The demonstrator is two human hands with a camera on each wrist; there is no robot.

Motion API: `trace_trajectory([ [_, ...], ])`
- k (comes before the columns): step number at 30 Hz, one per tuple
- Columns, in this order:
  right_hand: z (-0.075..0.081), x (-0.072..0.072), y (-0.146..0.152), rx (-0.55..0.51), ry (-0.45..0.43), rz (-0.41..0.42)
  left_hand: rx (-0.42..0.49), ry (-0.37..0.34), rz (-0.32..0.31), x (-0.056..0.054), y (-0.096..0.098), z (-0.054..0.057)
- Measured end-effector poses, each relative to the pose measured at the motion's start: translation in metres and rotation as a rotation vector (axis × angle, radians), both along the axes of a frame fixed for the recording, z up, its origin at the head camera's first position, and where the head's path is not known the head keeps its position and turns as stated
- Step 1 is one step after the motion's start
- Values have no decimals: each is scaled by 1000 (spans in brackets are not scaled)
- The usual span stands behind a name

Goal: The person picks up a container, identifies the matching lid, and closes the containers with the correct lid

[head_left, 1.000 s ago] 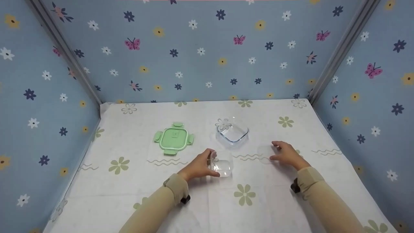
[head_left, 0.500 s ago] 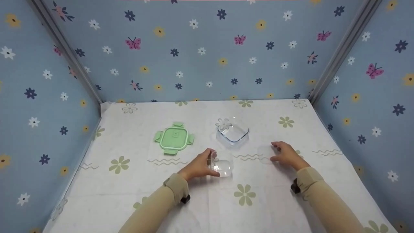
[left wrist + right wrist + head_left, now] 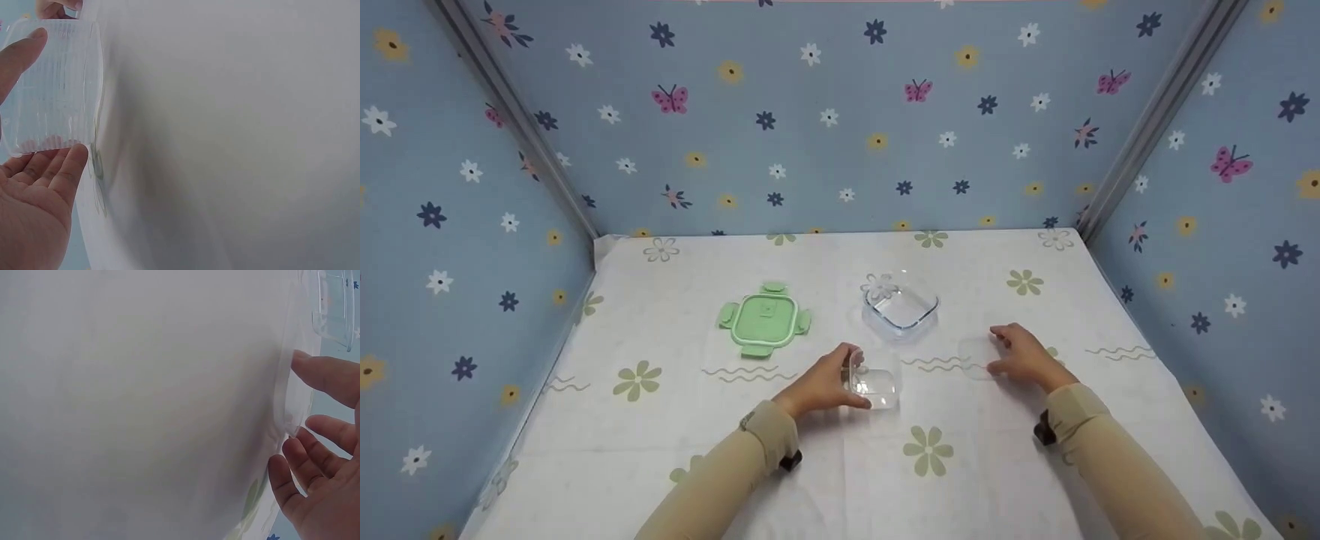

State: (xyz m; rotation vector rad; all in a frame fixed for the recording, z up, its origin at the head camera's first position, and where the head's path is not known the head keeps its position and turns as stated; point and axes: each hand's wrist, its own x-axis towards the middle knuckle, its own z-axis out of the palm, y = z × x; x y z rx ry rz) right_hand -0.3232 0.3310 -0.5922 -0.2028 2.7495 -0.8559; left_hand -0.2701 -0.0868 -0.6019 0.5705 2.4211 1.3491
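A clear plastic box [image 3: 877,386] stands near the middle of the table. My left hand [image 3: 826,381] grips it from the left side, and in the left wrist view the thumb [image 3: 25,53] and fingers [image 3: 70,169] lie on opposite sides of its ribbed wall. To the right, a thin clear lid [image 3: 976,358] lies flat on the cloth, its outline faint. My right hand [image 3: 1027,360] holds the lid's right edge between thumb and fingertips. In the right wrist view the thumb [image 3: 315,371] overlaps the lid and fingertips meet its corner.
A square glass dish [image 3: 901,311] stands behind, between my hands. A green lid [image 3: 765,321] with side clips lies at the left. Patterned blue panels [image 3: 840,112] enclose the back and sides of the table [image 3: 660,472], covered with a white flowered cloth.
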Motion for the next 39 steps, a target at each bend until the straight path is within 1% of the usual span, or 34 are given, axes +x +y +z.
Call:
trace_trajectory([
  [7, 0, -1, 1, 3, 0, -10, 1, 3, -3, 0, 0, 1],
  [15, 1, 1, 2, -13, 68, -4, 2, -5, 3, 0, 0, 0],
  [19, 3, 3, 2, -27, 63, -20, 8, -9, 3, 0, 0, 0],
  [28, 4, 4, 3, -80, 70, -18, 22, 11, -13, -1, 0, -2],
  [39, 15, 7, 1, -130, 62, -35, 38, -1, -10, 0, 0, -2],
])
